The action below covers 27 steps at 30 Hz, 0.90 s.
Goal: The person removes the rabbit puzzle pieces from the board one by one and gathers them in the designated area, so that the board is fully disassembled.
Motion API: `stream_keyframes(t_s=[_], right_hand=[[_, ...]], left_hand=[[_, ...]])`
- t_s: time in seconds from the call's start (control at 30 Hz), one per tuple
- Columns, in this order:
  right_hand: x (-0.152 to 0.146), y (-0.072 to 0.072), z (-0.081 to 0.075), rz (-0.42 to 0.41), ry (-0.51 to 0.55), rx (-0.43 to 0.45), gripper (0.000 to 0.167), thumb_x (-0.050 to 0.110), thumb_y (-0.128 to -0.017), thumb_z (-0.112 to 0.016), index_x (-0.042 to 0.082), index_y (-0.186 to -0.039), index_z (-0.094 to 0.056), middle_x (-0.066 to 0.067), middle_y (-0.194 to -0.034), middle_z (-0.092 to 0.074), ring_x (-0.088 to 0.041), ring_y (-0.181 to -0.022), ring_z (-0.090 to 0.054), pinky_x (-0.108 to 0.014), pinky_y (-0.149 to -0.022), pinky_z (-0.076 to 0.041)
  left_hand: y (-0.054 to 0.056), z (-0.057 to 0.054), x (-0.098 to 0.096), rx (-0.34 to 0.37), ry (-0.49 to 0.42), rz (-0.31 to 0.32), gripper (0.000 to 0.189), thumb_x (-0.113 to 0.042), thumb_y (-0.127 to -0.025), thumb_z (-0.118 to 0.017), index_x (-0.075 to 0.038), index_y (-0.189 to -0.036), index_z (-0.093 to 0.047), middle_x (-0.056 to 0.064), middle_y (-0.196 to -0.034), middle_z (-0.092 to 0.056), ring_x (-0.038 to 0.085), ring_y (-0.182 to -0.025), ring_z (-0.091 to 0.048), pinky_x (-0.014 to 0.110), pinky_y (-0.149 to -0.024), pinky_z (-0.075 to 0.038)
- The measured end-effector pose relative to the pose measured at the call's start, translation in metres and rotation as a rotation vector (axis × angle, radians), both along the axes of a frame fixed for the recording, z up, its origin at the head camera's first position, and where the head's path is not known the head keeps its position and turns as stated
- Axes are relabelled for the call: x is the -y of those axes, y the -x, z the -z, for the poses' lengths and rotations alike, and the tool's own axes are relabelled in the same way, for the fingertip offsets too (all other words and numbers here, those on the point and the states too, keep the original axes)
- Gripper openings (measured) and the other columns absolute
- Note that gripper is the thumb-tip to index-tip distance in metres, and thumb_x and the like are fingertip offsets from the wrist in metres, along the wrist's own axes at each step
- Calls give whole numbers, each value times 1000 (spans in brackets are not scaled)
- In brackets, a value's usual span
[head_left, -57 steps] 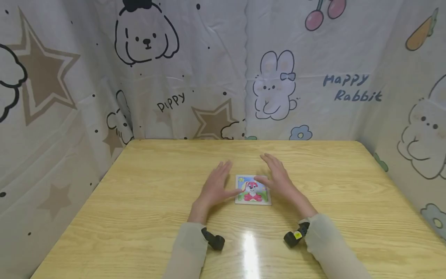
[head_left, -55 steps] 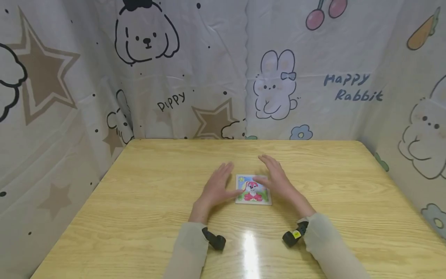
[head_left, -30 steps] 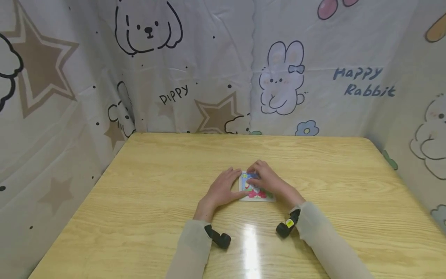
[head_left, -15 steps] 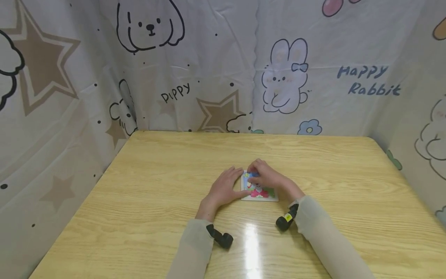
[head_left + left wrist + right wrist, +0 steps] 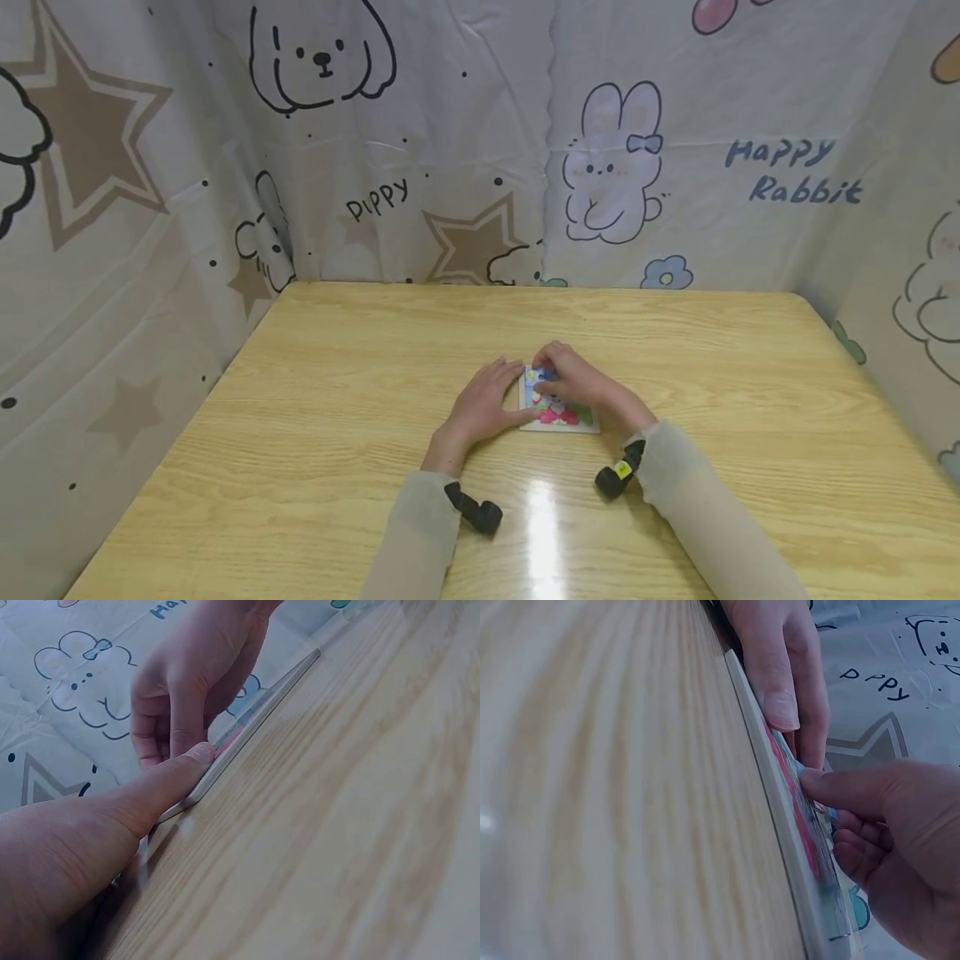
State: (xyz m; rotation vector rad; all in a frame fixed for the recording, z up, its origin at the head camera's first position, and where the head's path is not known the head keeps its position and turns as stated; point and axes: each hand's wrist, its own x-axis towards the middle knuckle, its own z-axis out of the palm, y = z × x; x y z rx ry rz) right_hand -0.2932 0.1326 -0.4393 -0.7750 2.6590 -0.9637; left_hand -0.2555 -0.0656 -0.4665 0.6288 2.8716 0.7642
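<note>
A small square picture puzzle with a white rim and a pink cartoon animal lies flat on the wood-grain table. My left hand lies along its left side, fingers stretched to the far-left corner. In the left wrist view, the left thumb presses down on the puzzle's edge. The right hand reaches over the upper part and covers much of the picture. Seen from the right wrist, its thumb and curled fingers pinch at a bluish puzzle piece, mostly hidden between them.
The table runs back to a pale curtain printed with cartoon animals and stars. Black wrist cameras sit on both cuffs, the left camera and the right camera. Light glares off the table's front.
Both hands came from hovering beside the puzzle down onto it. The left hand settled on its left side; the right fingers curled in over its top. In the last half second hardly anything moved.
</note>
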Motion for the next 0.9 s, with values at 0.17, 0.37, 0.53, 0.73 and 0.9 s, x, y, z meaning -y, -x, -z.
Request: stream_keyframes(t_s=[0.17,0.37,0.53,0.73,0.9], right_hand=[[0,-4,1,-12,24,-110,27,8,-91,-67,0,-113,-55,-14,-111,-54,-24,-103,-53,-40,-93,-52],[0,-7,4,0,75,-142,24,3,-90,-66,0,-111,-55,-14,-109,-55,-25,-99,-58,-33,-84,-54],[0,-7,6,28,131,-85,20,1,-91,-65,0,-109,-56,-16,-110,-56,-29,-101,-63,-34,-85,-58],[-1,-6,9,78,171,-45,21,1,-91,-65,2,-110,-60,-15,-111,-58,-24,-96,-63,-28,-79,-56],[-3,-6,8,90,194,-32,22,1,-92,-64,2,-113,-58,-16,-115,-58,-27,-101,-63,-33,-84,-58]], left_hand=[[-1,-2,0,-4,-6,-2,82,-58,-87,-63,-18,-153,-35,0,-161,-33,22,-154,-19,41,-129,-15],[-2,-3,0,4,-5,-5,82,-58,-87,-63,-18,-153,-35,0,-161,-33,22,-154,-19,41,-129,-14],[-3,-3,1,5,-12,-5,82,-58,-87,-64,-16,-152,-36,1,-160,-34,23,-153,-20,41,-129,-15],[-2,-1,1,-1,-24,-1,81,-58,-87,-63,-17,-152,-37,1,-160,-35,23,-153,-20,42,-129,-16],[-2,-2,1,-2,-26,-3,80,-58,-87,-64,-18,-152,-37,0,-160,-35,23,-153,-20,43,-129,-16]])
